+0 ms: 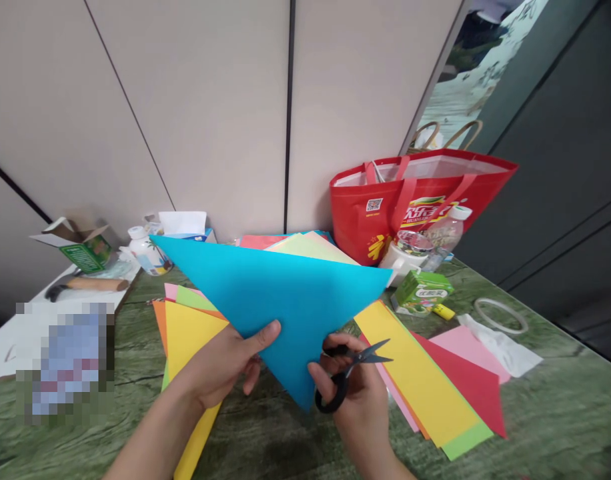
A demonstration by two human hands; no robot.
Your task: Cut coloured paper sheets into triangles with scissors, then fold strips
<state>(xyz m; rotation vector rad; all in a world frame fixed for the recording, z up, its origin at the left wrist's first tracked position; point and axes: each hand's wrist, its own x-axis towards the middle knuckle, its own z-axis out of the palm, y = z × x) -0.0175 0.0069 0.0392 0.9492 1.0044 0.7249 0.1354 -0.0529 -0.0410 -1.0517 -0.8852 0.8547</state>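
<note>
A blue sheet of paper (285, 293), triangular in outline with a corner pointing down, is held up in front of me. My left hand (230, 363) pinches it from the left, thumb on the near face and the other fingers partly behind. My right hand (360, 393) has its thumb and fingers in the black handles of a pair of scissors (358, 363); the blades are parted and point right, away from the blue paper. Beneath lie yellow paper (193, 333) on the left and yellow strips (415, 367) on the right, layered with green, orange and pink sheets.
A red bag (355, 220) stands against the wall, near a white mug (400, 260), a plastic bottle (443, 237) and a green box (420, 293). Farther right lies a tape ring (500, 315). Leftward are a hammer (93, 285), a white bottle (150, 253) and an opened carton (85, 250).
</note>
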